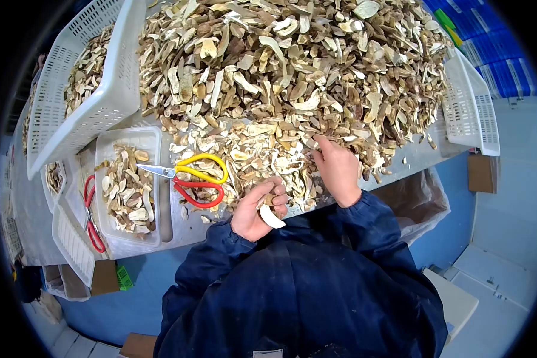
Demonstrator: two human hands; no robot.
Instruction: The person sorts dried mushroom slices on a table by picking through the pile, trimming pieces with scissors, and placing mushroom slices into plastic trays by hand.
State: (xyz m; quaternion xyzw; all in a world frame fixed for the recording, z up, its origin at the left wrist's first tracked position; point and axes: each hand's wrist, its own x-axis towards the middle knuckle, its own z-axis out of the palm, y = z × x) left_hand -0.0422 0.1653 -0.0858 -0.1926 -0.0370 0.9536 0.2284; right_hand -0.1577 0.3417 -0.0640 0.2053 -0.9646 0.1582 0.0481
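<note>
My left hand (258, 209) is closed round some dried slices near the table's front edge, and a pale curved slice (271, 216) sticks out below its fingers. My right hand (338, 170) reaches onto the near side of a large heap of dried slices (292, 65); its index finger touches the pieces, and whether it grips one is hidden. Scissors with one yellow and one red handle (203, 179) lie left of my hands, their blades over the rim of a white tray (160, 197) that holds smaller slices.
A large white basket (116, 77) of slices leans at the left. Red-handled scissors (89, 212) lie beside the tray. Another white basket (471, 104) stands at the right, above a lined box (420, 200). Blue crates (495, 53) are behind it.
</note>
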